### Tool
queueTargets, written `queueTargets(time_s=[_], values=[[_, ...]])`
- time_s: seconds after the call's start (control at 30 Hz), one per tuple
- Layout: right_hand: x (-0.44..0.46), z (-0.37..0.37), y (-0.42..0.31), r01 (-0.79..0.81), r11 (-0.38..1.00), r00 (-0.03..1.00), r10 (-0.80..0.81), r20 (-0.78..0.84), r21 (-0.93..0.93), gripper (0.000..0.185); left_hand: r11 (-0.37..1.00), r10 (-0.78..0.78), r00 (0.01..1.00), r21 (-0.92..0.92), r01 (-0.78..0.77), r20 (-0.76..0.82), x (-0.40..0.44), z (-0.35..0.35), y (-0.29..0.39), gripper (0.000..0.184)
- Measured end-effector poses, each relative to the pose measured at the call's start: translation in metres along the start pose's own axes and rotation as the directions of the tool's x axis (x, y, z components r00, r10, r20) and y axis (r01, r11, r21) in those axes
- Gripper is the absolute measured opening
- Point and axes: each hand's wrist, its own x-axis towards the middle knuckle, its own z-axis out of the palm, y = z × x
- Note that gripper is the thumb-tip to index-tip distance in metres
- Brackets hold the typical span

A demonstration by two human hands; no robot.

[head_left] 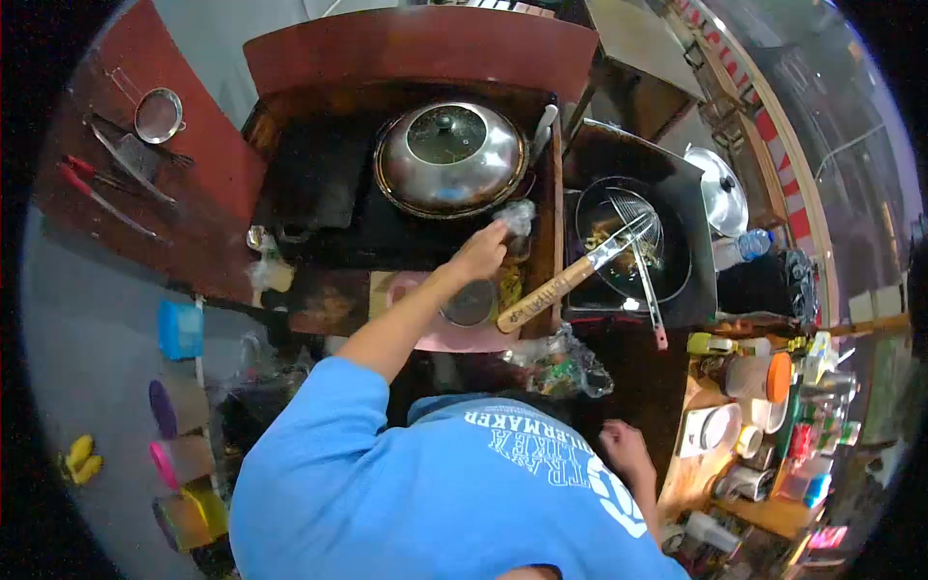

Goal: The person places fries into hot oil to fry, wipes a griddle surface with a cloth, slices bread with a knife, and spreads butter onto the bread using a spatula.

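Note:
My left hand (481, 253) reaches over the stove's front edge, its fingers closed on a crumpled piece of clear plastic (517, 217). Just beyond it, a large wok is covered by a domed metal lid (445, 159) with a glass centre. My right hand (626, 447) hangs low beside my body, fingers curled, with no object visible in it. To the right, a pan (590, 217) holds oil and pieces of food. Across this pan lie a wooden-handled strainer (546, 295) and a utensil with a red-tipped handle (650, 300).
A red board (208, 208) on the left holds a small sieve (159, 115) and tongs (111, 201). Jars, including an orange-lidded one (759, 377), crowd the right shelf. Another metal lid (720, 191) and a water bottle (754, 244) stand beyond the pan. Plastic bags (570, 367) lie near my body.

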Motion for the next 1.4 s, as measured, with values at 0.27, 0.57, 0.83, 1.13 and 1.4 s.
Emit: queueTargets(time_s=[0.27,0.57,0.83,1.13,1.4], values=[[0.039,-0.046,-0.312,0.725,0.659,0.642,-0.541,-0.543,0.2,0.024,0.967,0.123,0.992,-0.222,-0.125,-0.025,-0.112,-0.169,0.112,0.034],[0.116,0.029,-0.415,0.397,0.217,0.833,-0.493,-0.251,0.892,0.019,0.876,-0.101,0.934,-0.476,-0.079,-0.343,-0.142,-0.236,0.106,0.014],[0.098,0.035,-0.364,0.158,-0.484,0.82,-0.421,-0.387,0.86,0.025,0.818,-0.264,0.952,-0.558,0.136,-0.156,-0.137,-0.252,0.125,0.057],[-0.007,0.006,-0.301,0.515,0.051,0.848,-0.181,-0.499,0.856,0.024,0.796,0.129,0.839,-0.56,0.23,0.528,-0.09,-0.165,0.241,0.018],[-0.087,0.016,-0.149,0.39,-0.191,0.867,-0.252,-0.429,0.901,0.029,0.591,0.404,0.624,-0.712,0.379,0.669,-0.096,-0.063,0.311,0.017]])
